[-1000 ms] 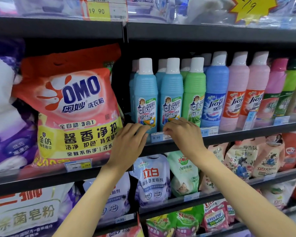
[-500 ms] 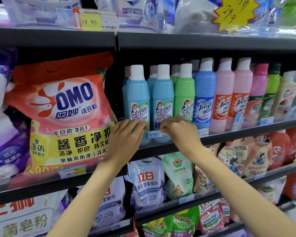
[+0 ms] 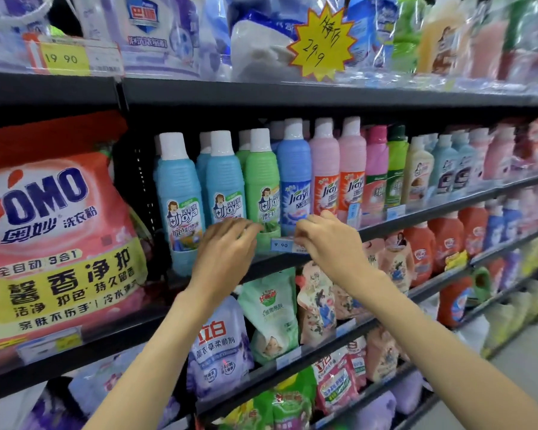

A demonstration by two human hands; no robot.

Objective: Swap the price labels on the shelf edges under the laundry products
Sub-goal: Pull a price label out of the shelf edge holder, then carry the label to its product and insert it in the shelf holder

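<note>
Big red-and-pink OMO powder bag (image 3: 56, 243) at nine o'clock, plastic bottles lined along the dark metal shelf edge (image 3: 416, 221). Centre: the small pale-blue 9.90 price label (image 3: 281, 245) sits in its rail, right hand (image 3: 330, 243) pinching its right end, likely to slide it free. Left hand (image 3: 227, 252), fingers curled and empty, hovers just beside at nine o'clock, probably steadying.

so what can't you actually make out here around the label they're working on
Head view, the only one:
- The 9.90 price label: its right end is covered by the right hand, so any grip there is hidden.
- The left hand: its fingertips are motion-blurred, so contact with the shelf edge is unclear.
- The label under the OMO bag: too blurred to read.
- The labels further right: too small and blurred.
</note>
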